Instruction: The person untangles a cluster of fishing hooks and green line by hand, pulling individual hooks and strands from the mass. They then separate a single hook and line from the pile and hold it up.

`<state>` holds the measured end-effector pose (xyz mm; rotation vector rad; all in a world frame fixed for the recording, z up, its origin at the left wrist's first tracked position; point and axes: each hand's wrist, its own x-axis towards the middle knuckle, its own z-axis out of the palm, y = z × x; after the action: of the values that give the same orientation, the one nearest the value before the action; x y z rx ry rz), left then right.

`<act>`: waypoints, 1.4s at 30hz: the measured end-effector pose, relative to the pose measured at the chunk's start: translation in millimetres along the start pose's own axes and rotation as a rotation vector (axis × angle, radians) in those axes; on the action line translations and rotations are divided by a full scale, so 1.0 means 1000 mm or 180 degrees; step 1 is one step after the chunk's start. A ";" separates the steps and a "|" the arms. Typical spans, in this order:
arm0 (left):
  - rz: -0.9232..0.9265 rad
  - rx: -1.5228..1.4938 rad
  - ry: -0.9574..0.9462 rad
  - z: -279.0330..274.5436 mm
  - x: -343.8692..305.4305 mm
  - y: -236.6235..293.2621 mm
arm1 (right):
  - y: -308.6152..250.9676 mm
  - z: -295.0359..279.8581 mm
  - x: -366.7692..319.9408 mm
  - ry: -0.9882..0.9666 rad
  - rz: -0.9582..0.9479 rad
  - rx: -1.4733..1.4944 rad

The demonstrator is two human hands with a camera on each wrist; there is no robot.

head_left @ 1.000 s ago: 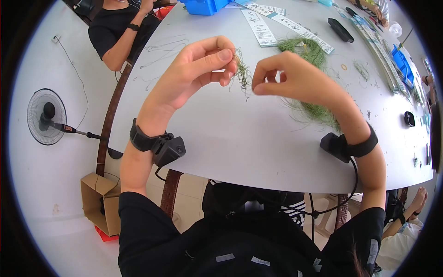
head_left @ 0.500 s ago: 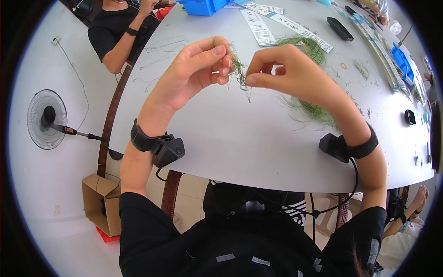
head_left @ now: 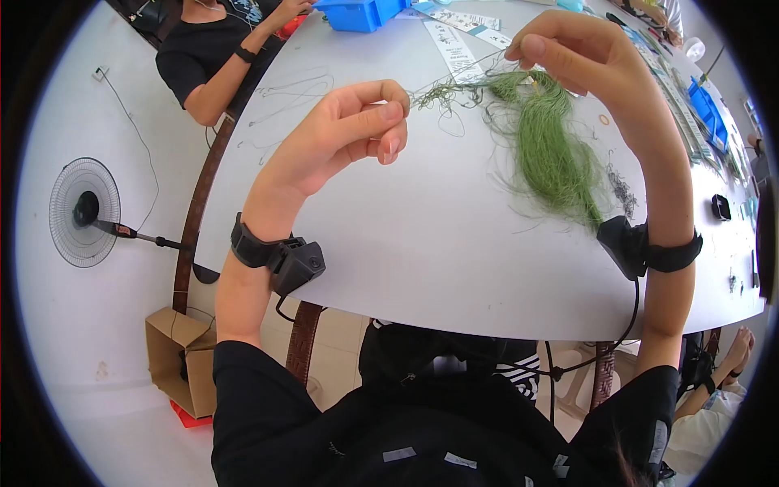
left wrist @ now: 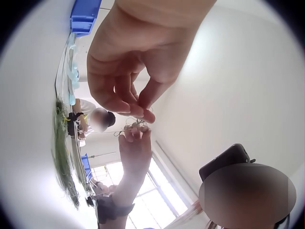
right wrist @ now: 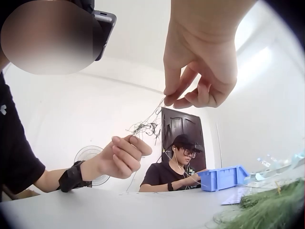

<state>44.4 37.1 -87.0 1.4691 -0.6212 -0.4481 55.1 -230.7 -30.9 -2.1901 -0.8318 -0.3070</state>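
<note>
My left hand [head_left: 345,134] pinches one end of a small tangle of thin green line [head_left: 442,96] between thumb and forefinger. Up and to the right, my right hand [head_left: 580,53] pinches strands that stretch out of the tangle. In the right wrist view the tangle [right wrist: 147,128] hangs between the left hand [right wrist: 125,156] below and the right hand [right wrist: 202,71] above. A large bundle of green line [head_left: 556,154] lies on the table below my right hand. The left wrist view shows both hands close around the strands.
Printed card strips [head_left: 454,50] and a blue bin [head_left: 361,12] stand at the table's far side. Several thin line loops [head_left: 284,89] lie at left. A second blue bin [head_left: 708,114] and a black case [head_left: 720,207] are at right. Another person [head_left: 213,61] sits at the far left.
My right hand has moved up and away to the right from the left hand, drawing strands out of the tangle. The green bundle has come into fuller view; the left hand has barely moved.
</note>
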 end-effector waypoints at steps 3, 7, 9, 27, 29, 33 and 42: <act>-0.0133 0.0159 -0.0256 -0.001 -0.002 0.001 | -0.032 0.005 -0.001 0.0283 0.0648 0.0421; -0.0105 0.0447 -0.0438 0.003 -0.002 0.003 | -0.018 -0.012 0.003 -0.0101 0.0951 0.1372; -0.0108 0.0450 -0.0455 0.001 -0.002 0.001 | -0.008 -0.011 0.005 -0.0181 0.0873 0.1643; 0.0673 0.1099 0.0736 0.022 0.015 -0.005 | -0.017 0.031 -0.005 -0.0795 0.1054 0.1870; 0.0713 0.1600 0.0324 0.025 0.014 0.000 | -0.017 0.031 -0.005 -0.0800 0.1076 0.1798; 0.0702 0.1603 0.0192 0.032 0.016 -0.003 | -0.020 0.031 -0.007 -0.0807 0.1077 0.1432; 0.0689 0.1230 0.0700 0.035 0.013 -0.007 | 0.009 0.040 0.003 0.0879 -0.0673 -0.0402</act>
<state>32.2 1.2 -92.3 1.7629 -0.7062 0.0075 61.7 -203.9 -62.0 -2.1123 -0.9074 -0.7669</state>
